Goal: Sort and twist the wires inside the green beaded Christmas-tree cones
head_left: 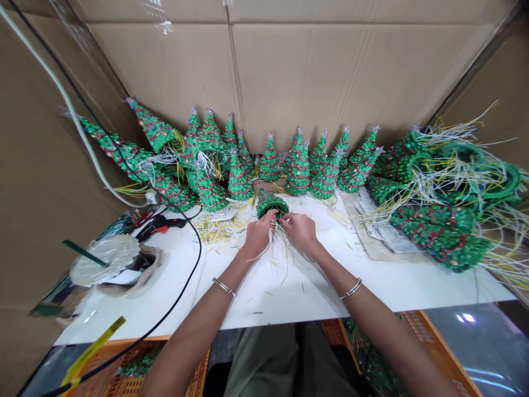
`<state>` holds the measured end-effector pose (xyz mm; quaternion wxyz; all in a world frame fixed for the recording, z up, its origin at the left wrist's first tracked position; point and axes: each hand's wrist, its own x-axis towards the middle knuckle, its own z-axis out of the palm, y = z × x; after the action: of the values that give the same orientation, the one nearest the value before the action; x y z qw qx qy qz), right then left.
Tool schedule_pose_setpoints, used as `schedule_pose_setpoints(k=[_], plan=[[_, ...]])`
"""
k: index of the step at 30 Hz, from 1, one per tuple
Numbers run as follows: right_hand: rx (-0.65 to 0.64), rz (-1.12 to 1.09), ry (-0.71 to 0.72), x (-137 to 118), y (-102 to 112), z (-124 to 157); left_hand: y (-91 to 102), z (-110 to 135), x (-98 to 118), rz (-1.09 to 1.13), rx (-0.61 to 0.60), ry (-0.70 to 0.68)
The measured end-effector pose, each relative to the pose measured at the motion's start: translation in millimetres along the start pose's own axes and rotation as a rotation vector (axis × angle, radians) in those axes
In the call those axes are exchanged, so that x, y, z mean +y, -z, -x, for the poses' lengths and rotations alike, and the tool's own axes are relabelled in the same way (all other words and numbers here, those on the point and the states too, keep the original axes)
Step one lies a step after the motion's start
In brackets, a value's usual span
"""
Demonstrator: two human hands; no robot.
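Note:
A small green tinsel Christmas tree lies on its side on the white table, its hollow base facing me. White and yellow wires spill out of that base onto the tabletop. My left hand is closed in a pinch at the left of the opening, with wires between its fingers. At the right side of the opening, my right hand also pinches wires between thumb and forefinger. The fingertips partly cover the inside of the base.
Several finished-looking trees stand along the cardboard wall. Trees with long loose wires pile up at right. Wire clippings, a black-and-red tool and a black cable lie left. Orange crates sit below the table.

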<state>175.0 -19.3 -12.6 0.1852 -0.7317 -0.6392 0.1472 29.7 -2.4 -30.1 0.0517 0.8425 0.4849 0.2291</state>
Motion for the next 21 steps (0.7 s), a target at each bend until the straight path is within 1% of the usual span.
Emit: schedule_pose_setpoints(k=[3,5,7,12,14,17,19,21], plan=[[-0.011,0.100,0.023,-7.1,-2.3,0.8,-0.6,-0.4,-0.2,0.014,-0.007,-0.004],[-0.024,0.093,0.016,-9.2,-1.9,0.5,-2.2,-0.6,-0.8,0.020,-0.005,-0.003],[-0.028,0.034,-0.016,-8.9,-0.4,0.0,-4.1,-0.8,-1.5,0.018,0.005,0.003],[-0.009,-0.178,-0.078,-3.1,0.3,-1.8,-8.5,-0.5,-3.6,0.014,0.018,0.012],[-0.007,-0.299,-0.098,0.0,-2.0,-3.2,-10.4,-0.6,-4.5,0.034,0.023,0.010],[-0.066,-0.566,-0.092,5.9,-4.2,-5.4,-12.2,-0.8,-5.3,0.030,0.041,0.006],[-0.128,-0.729,-0.050,10.3,-2.7,-5.9,-11.1,-0.5,-5.1,-0.006,0.058,-0.008],[-0.191,-0.816,0.011,14.3,1.8,-5.1,-7.6,0.5,-4.5,-0.037,0.060,-0.053]])
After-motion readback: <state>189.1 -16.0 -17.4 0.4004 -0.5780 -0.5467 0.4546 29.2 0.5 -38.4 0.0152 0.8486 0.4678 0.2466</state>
